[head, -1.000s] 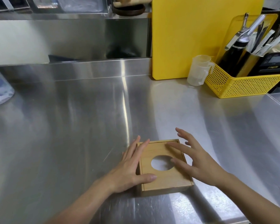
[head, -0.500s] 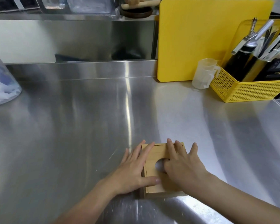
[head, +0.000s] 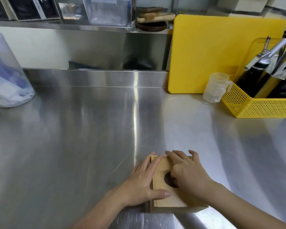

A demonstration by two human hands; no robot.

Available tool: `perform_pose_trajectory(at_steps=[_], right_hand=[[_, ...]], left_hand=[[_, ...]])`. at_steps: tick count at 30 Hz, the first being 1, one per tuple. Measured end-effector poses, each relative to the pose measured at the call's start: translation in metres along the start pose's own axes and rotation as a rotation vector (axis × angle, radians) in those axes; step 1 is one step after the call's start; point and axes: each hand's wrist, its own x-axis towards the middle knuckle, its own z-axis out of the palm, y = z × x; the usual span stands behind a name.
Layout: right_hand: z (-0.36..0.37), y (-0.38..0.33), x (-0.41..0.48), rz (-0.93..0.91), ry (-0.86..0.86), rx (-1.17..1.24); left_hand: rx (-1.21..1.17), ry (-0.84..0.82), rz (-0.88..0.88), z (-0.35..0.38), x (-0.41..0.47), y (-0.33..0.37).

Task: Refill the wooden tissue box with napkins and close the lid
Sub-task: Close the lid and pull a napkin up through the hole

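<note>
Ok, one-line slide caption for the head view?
Left hand steadies the wooden tissue box on the steel counter while right hand reaches into the lid opening.

Steel counter (head: 89, 138): wooden box (head: 163, 198), yellow basket (head: 254, 106), jug (head: 215, 90).

This is a commercial kitchen or café prep area. The desk (head: 89, 138) is brushed stainless steel with a matching steel backsplash and a steel shelf (head: 73, 27) above. A yellow cutting board (head: 218, 53) leans upright at the back, beside a clear measuring jug (head: 216, 88) and a yellow perforated basket (head: 254, 104) holding a dark pourer bottle (head: 253, 76) and utensils.
</note>
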Motion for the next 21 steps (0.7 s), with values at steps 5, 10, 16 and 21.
perform_pose_trajectory(at_steps=[5,10,16,21], right_hand=[[0.006,0.007,0.002,-0.100,0.061,-0.012],[-0.008,0.001,-0.004,-0.026,-0.064,-0.119],[-0.018,-0.015,-0.007,-0.144,-0.284,-0.342],[-0.016,-0.006,-0.001,-0.104,-0.102,-0.198]], left_hand=[[-0.038,0.015,0.006,0.000,-0.001,0.000],[0.007,0.025,-0.005,-0.002,-0.003,0.003],[0.100,0.030,-0.004,-0.003,-0.001,0.006],[0.050,0.020,-0.010,-0.004,-0.004,0.005]])
